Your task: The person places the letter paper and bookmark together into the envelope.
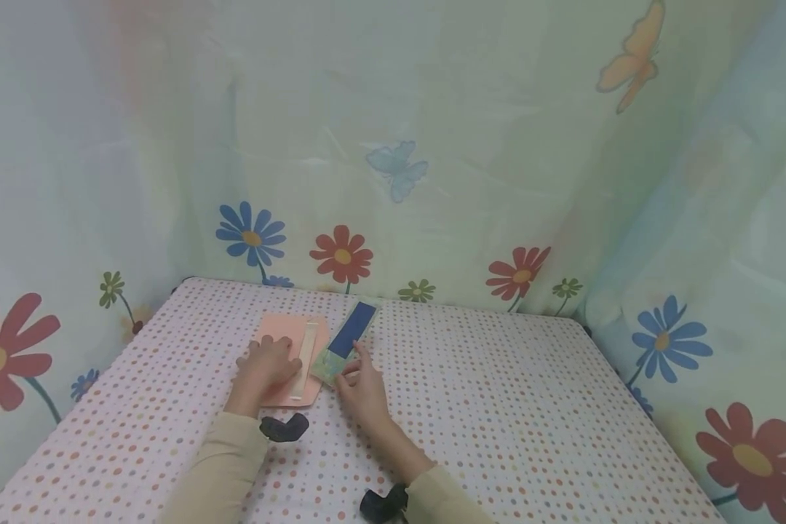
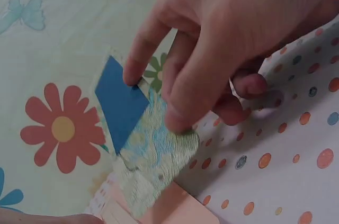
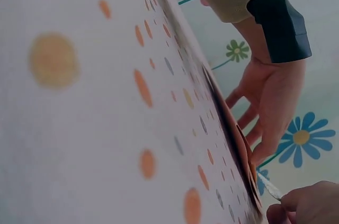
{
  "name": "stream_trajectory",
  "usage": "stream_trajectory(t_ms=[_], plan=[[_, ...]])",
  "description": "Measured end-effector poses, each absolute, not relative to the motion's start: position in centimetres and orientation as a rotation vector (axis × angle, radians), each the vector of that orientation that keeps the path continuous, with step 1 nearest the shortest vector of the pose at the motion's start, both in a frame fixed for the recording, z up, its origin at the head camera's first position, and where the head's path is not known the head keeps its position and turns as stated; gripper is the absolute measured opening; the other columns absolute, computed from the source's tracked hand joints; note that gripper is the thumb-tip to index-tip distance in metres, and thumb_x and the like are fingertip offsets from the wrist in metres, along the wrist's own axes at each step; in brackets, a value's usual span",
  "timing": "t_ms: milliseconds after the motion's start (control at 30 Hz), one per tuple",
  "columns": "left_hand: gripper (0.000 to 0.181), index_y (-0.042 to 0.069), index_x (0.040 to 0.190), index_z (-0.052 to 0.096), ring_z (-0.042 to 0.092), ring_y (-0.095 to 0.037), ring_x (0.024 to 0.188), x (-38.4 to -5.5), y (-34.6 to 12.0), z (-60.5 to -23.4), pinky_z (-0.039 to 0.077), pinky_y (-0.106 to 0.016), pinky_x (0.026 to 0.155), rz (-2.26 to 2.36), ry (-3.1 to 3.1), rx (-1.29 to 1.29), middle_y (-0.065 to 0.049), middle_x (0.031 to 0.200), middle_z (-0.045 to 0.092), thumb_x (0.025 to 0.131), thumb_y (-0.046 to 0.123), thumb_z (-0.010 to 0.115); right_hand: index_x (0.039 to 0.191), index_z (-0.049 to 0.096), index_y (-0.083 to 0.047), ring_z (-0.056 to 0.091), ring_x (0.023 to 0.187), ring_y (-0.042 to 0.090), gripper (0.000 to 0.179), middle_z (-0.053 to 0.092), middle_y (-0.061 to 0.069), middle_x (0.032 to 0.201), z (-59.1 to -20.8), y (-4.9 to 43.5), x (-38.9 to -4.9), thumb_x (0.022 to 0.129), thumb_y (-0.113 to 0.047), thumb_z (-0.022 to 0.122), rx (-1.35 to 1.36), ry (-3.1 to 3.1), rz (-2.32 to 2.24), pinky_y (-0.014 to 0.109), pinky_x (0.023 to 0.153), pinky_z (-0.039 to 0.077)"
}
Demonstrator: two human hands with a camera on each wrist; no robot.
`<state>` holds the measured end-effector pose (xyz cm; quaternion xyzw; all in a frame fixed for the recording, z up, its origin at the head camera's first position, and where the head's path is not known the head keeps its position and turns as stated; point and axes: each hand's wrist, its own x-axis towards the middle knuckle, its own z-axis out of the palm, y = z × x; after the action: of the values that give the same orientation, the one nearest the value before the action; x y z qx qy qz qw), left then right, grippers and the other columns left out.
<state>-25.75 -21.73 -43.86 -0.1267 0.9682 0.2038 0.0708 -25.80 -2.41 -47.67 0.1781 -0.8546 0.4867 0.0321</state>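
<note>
My left hand (image 1: 266, 366) rests on a pink card (image 1: 276, 325), fingers spread, with the thumb beside a cream strip (image 1: 306, 356) lying along the card. With thumb and fingertips, my right hand (image 1: 363, 393) pinches the edge of a green-and-blue patterned piece (image 1: 325, 365) that has a dark blue rectangle (image 1: 354, 331) on it. This patterned piece (image 2: 164, 150) is tilted in the left wrist view, and its lower end overlaps the pink card. Seen from the right wrist, the left hand (image 3: 273, 94) presses fingertips down on the card, near the thin edge of the held piece (image 3: 270, 186).
A white cloth with coloured dots covers the table (image 1: 498, 407). Behind and at both sides hang pale curtains (image 1: 471, 145) printed with flowers and butterflies. Black wrist devices (image 1: 284, 428) are strapped by each sleeve.
</note>
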Motion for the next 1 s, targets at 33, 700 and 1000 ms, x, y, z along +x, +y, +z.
stream_trajectory(t_ms=[33, 700, 1000], plan=[[0.056, 0.007, 0.139, 0.044, 0.026, -0.051, 0.132, -25.8, -21.7, -43.8, 0.026, -0.073, 0.1, 0.606, 2.913, -0.379, -0.027, 0.141, 0.037, 0.09, 0.032, 0.051, 0.148, 0.023, -0.004, 0.063, 0.069, 0.004, 0.074, 0.065, 0.005, 0.098, -47.7, -2.5, -25.8, 0.086, -0.012, 0.063, 0.556, -2.642, 1.48, 0.017, 0.06, 0.051], [0.056, 0.006, 0.138, 0.044, 0.028, -0.05, 0.131, -25.8, -21.3, -44.1, 0.025, -0.074, 0.101, 0.626, 2.916, -0.376, -0.028, 0.142, 0.035, 0.091, 0.033, 0.054, 0.144, 0.04, -0.006, 0.038, 0.056, 0.001, 0.068, 0.056, -0.011, 0.082, -48.6, -2.6, -25.9, 0.085, -0.031, 0.065, 0.85, -2.853, 0.857, 0.017, 0.047, 0.032], [0.055, 0.006, 0.138, 0.045, 0.033, -0.049, 0.128, -25.2, -21.1, -43.4, 0.028, -0.073, 0.1, 0.623, 2.939, -0.365, -0.028, 0.137, 0.039, 0.09, 0.032, 0.055, 0.14, 0.049, -0.016, 0.041, 0.06, 0.001, 0.056, 0.057, -0.007, 0.092, -48.3, -2.7, -25.7, 0.086, -0.031, 0.056, 1.008, -2.885, 0.708, 0.015, 0.049, 0.034]])
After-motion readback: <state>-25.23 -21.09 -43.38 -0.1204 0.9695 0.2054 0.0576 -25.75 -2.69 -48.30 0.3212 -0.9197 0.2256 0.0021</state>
